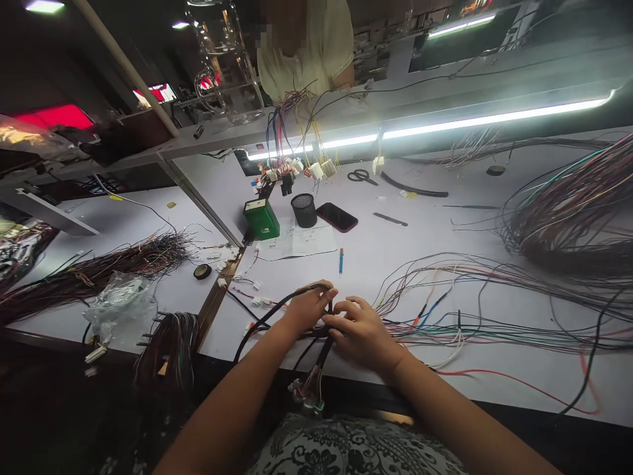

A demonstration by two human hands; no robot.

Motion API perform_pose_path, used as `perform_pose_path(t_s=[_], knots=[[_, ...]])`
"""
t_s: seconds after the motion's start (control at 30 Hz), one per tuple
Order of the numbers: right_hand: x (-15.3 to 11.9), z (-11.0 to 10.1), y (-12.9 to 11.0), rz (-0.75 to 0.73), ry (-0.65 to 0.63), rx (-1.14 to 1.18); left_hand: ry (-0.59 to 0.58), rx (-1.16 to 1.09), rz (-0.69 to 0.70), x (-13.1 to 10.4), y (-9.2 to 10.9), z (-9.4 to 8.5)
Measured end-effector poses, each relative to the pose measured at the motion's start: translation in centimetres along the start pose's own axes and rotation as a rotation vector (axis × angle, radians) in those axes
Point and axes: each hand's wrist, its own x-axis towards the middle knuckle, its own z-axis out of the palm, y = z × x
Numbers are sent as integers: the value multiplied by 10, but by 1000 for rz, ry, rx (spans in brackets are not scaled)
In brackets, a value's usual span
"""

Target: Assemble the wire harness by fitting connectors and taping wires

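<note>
My left hand (307, 309) is closed on a black sleeved cable (281, 302) that arches over the white table (361, 264). Close at its right, my right hand (363, 330) has its fingers bent round the dark cable bundle where the strands meet. Part of that bundle is hidden behind the fingers. A sleeved branch (324, 353) hangs toward my body and ends in small connectors (309, 392) at the table's front edge. Long thin wires (445, 330) run from beside my right hand to the right.
A blue pen (341, 261), phone (337, 217), black mesh cup (303, 210), green box (262, 219) and scissors (362, 176) lie beyond my hands. Wire bundles (554, 224) rest at right and left. A lit shelf (425, 99) crosses behind; a person (306, 59) sits beyond.
</note>
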Motion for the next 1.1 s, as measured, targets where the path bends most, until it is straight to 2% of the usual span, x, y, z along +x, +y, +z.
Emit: perform_pose_path(t_s=[0.07, 0.23, 0.4, 0.53, 0.6, 0.7, 0.8, 0.87, 0.97, 1.03, 1.1], knots=[[0, -2, 2, 49, -31, 100, -52, -80, -42, 0, -5, 1], [0, -4, 0, 196, -129, 307, -113, -391, -27, 3, -13, 6], [-2, 5, -1, 332, -55, 278, -36, -495, -145, 0, -16, 11], [-5, 0, 20, 595, -63, 249, 91, -625, -134, -15, -11, 12], [-1, -4, 33, 645, -112, 230, 148, -710, -121, -24, -7, 13], [12, -4, 45, 640, -132, 174, 138, -797, -202, -30, -5, 19], [21, -1, 47, 621, -132, 117, 16, -656, -307, -26, -9, 28], [22, -3, 44, 599, -131, 81, -16, -515, -302, -20, -12, 35], [20, -15, 38, 544, -103, 19, 44, -410, -263, -12, -16, 42], [18, -26, 32, 379, -113, -10, 55, -407, -267, -11, -16, 44], [19, -34, 26, 144, -215, -48, 44, -456, -269, -12, -16, 45]])
